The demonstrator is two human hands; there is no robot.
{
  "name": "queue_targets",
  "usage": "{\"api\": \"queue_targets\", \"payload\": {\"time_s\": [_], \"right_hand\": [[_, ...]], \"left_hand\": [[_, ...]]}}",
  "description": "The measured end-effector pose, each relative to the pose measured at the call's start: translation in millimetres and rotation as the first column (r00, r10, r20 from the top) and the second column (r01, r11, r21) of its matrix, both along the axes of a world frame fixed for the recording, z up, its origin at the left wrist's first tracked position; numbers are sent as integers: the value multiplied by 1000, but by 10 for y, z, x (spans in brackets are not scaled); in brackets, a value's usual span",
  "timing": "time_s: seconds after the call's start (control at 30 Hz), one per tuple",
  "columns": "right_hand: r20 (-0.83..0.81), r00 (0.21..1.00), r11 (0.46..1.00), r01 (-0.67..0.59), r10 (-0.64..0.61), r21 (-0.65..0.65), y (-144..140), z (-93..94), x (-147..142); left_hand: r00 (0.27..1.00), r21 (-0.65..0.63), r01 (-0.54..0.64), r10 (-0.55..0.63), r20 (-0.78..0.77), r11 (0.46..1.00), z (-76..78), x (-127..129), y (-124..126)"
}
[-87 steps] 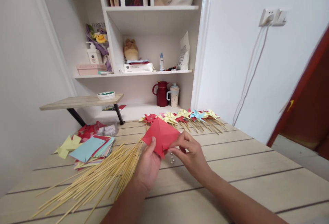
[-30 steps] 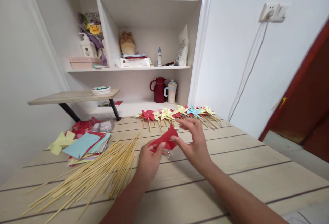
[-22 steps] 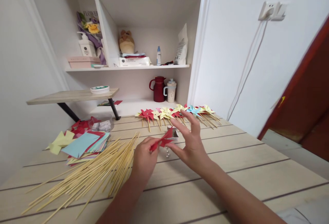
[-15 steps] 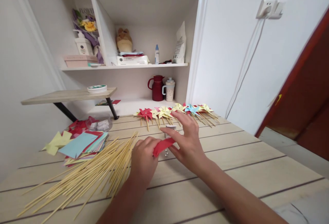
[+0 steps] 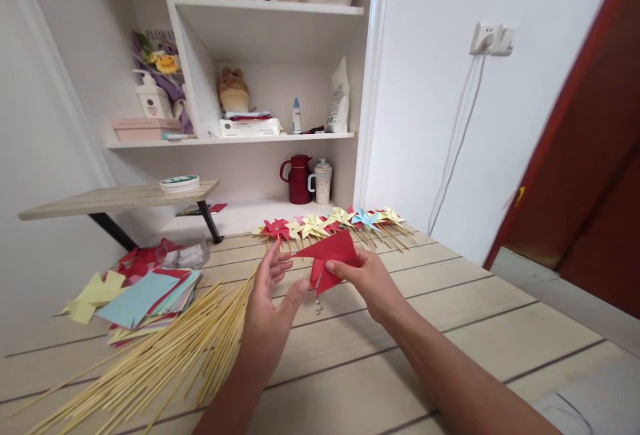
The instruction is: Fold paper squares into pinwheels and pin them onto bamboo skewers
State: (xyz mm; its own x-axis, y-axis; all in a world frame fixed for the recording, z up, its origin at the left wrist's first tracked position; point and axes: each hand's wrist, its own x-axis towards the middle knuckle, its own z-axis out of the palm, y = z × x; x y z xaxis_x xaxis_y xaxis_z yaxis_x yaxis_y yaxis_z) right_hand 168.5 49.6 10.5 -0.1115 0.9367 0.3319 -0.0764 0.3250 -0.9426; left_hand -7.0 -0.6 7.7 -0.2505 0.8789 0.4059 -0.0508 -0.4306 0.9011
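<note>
- Right hand (image 5: 370, 278) pinches a folded red paper pinwheel piece (image 5: 330, 260) between thumb and fingers, holding it up over the pale wooden plank table (image 5: 450, 328).
- Left hand (image 5: 270, 302) is spread open, holding nothing, its fingertips close to the paper's left tip.
- Just left lies a loose heap of thin bamboo skewers (image 5: 165, 355).
- Behind, a row of finished coloured paper pinwheels on sticks (image 5: 330, 222) lies at the table's far edge.

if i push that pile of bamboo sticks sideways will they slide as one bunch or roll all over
Likely scatter: the sticks lie loose and fanned on the table, not bundled. They look thin and round, so a push across their length would probably roll them; a push along it should slide them. They seem light and may bend a little. The left hand is nearest them; the right hand holds the red paper.
</note>
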Motion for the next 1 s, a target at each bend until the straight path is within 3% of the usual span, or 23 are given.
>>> {"api": "queue_targets", "payload": {"time_s": [0.13, 0.3, 0.47, 0.67, 1.0], "right_hand": [[-104, 993, 996, -68, 61, -65, -19, 31, 9], [-72, 980, 973, -193, 185, -130, -72, 17, -35], [-47, 971, 953, -237, 233, -189, -78, -20, -61], [-57, 960, 955, -277, 273, -102, -91, 7, -53], [127, 961, 970, -243, 244, -20, -89, -46, -76]], "left_hand": [[991, -119, 134, -135, -4, 984, -27, -8, 28], [968, -219, 232, -248, -46, 948, -49, -1, 32], [982, -255, 142, -168, -83, 956, -52, -29, 47], [988, -290, 149, -150, 19, 945, -132, -49, 90], [992, -297, 123, -115, 46, 947, -130, -30, 79]]}}
